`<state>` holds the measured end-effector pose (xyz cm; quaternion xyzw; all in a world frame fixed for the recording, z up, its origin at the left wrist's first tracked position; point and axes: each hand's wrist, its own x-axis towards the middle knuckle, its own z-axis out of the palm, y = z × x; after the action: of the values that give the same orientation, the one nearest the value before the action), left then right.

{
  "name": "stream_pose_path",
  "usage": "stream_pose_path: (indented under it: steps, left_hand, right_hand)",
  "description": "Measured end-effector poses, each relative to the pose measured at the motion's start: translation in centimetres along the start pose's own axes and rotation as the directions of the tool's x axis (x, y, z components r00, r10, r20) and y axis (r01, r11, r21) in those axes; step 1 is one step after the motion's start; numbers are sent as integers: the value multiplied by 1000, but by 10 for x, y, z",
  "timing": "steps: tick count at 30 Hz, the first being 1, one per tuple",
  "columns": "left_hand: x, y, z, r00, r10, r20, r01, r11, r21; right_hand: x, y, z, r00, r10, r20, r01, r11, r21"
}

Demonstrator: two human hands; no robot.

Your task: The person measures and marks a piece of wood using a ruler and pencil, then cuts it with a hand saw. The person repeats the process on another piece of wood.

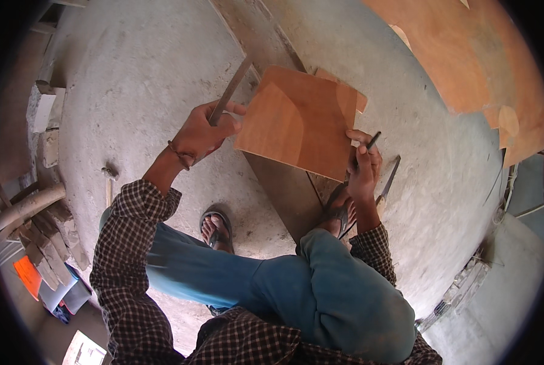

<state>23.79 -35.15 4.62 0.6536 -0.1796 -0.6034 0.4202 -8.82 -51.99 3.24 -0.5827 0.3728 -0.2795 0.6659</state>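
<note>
My left hand is closed round a long, narrow flat strip, held slanting upward beside the left edge of a square plywood piece. My right hand grips a dark pencil or pen at the right edge of that piece; whether it also holds the board's edge is unclear. Under the square lies a darker long board, with a smaller plywood piece behind its upper right corner. A saw lies on the floor right of my right hand.
A hammer lies at left, near a pile of timber offcuts and an orange item. Large plywood sheets lie at upper right. A long plank extends away ahead. My sandalled feet flank the board.
</note>
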Motion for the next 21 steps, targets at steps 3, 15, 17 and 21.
stream_pose_path:
  steps: [3, 15, 17, 21]
  left_hand:
    - [5, -15, 9, 993, 114, -11, -110, 979, 174]
    - [2, -38, 21, 996, 60, 68, -77, 956, 282]
    - [3, -37, 18, 996, 65, 66, -83, 944, 319]
    - [7, -41, 14, 997, 81, 11, -81, 955, 284]
  right_hand:
    - [0, 6, 10, 993, 67, -97, -77, 993, -94]
    - [-7, 33, 2, 955, 286, -77, -281, 957, 70]
    - [-8, 34, 4, 954, 292, -67, -285, 953, 102]
    - [-9, 29, 12, 929, 361, -81, -349, 928, 132]
